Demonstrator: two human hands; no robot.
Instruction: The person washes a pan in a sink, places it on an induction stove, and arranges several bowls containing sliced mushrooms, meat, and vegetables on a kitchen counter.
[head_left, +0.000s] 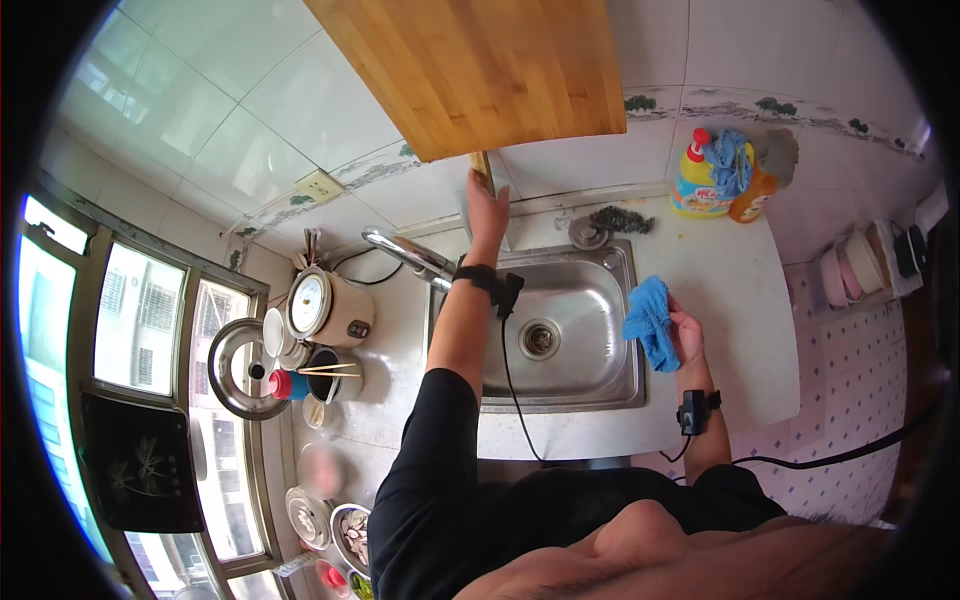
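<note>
My left hand (487, 210) reaches to the back wall, left of the sink's far edge, and grips a short wooden handle (482, 165) just below a large wooden board (510, 75). A flat grey piece shows behind the hand; whether it belongs to the handle I cannot tell. My right hand (688, 336) holds a crumpled blue cloth (651, 322) over the right rim of the stainless steel sink (581, 300). The chrome faucet (409, 251) lies left of my left forearm. A round metal drain stopper (588, 232) and a dark scouring pad (622, 220) sit behind the sink.
Detergent bottles (697, 184) with cloths on top stand at the back right. On the left counter are a rice cooker (341, 307), a dark pot (324, 379) with chopsticks, a metal lid (238, 367) and food bowls (351, 532). Cables hang from both wrist devices.
</note>
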